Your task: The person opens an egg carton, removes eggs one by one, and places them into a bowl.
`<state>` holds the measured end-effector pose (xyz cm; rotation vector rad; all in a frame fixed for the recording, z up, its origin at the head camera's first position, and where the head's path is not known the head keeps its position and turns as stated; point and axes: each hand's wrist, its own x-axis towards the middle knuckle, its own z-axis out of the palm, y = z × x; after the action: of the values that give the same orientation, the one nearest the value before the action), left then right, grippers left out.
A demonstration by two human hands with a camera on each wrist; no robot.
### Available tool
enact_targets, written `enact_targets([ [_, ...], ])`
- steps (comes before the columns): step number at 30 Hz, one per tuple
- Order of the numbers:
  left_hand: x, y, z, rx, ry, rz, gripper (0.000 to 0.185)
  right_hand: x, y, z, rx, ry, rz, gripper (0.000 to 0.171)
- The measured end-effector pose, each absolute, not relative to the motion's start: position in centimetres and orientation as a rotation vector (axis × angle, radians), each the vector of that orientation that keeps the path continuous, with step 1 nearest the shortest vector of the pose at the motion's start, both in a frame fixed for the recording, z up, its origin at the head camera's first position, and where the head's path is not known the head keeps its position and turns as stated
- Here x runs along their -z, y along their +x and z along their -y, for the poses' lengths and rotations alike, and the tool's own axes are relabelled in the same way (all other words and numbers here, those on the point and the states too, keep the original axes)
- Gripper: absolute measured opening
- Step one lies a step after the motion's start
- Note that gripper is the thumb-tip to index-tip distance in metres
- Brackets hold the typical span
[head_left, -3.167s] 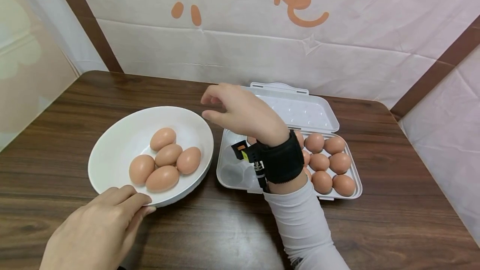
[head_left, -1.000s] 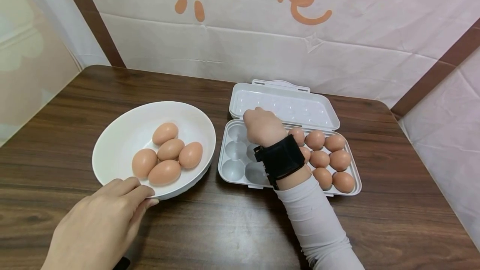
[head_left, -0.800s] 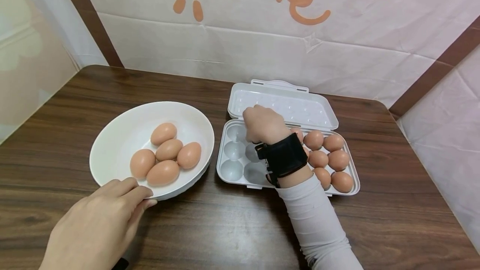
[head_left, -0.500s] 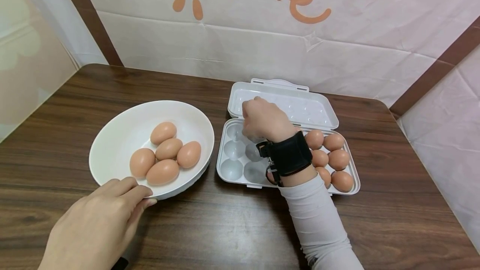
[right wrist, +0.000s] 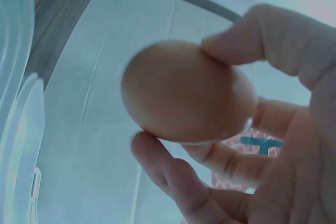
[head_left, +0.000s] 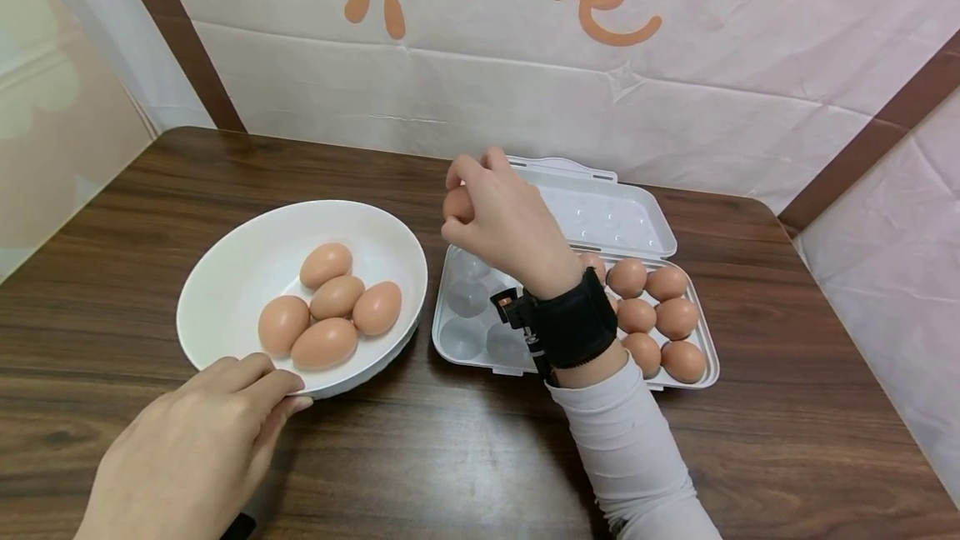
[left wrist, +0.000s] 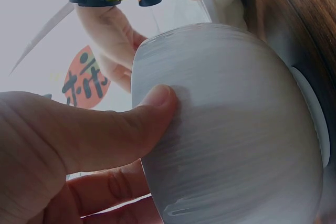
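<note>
My right hand (head_left: 510, 219) pinches a brown egg (right wrist: 186, 93) between thumb and fingers, raised over the back left corner of the egg box. Below it, the white egg box (head_left: 441, 332) lies with its lid folded back; brown eggs (head_left: 636, 317) fill the right part, and bare cups (head_left: 467, 298) show at the left. My left hand (head_left: 198, 440) grips the near rim of a white bowl (head_left: 225, 273), its thumb (left wrist: 152, 114) pressed on the outer wall in the left wrist view. Several brown eggs (head_left: 337, 298) sit together inside the bowl.
Everything stands on a dark wood table (head_left: 420, 473). A pale printed cloth (head_left: 487, 90) hangs upright behind the table's back edge. The box's lid (head_left: 600, 211) lies open toward that cloth.
My right hand was down in the cups of the box and has risen up and leftward, with an egg now showing in its fingers. The left hand stays on the bowl's rim.
</note>
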<state>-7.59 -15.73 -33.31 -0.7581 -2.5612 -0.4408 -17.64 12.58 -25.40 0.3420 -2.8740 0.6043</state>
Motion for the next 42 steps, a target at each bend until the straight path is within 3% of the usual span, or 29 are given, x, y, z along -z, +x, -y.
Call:
enact_targets([
  [5,33.3,-7.5,15.9,0.436,-0.765,2.578,0.052,25.2,-17.6,-11.6,-0.664,0.303,2.788,0.026],
  [8,33.3,-7.4,16.0,0.442,-0.771,2.576,0.055,25.1,-17.6,-10.8,-0.705,0.286,2.736,0.029],
  [12,33.3,-7.3,15.9,0.451,-0.777,2.553,0.076,25.0,-17.6,-9.9,-0.744,0.284,2.699,0.03],
  [24,33.4,-7.3,16.0,0.442,-0.774,2.543,0.074,25.0,-17.9,-7.7,-0.77,0.362,2.652,0.024],
  [42,33.2,-6.9,15.7,0.398,-0.765,2.548,0.066,24.7,-17.6,-3.3,-0.848,0.501,2.625,0.032],
])
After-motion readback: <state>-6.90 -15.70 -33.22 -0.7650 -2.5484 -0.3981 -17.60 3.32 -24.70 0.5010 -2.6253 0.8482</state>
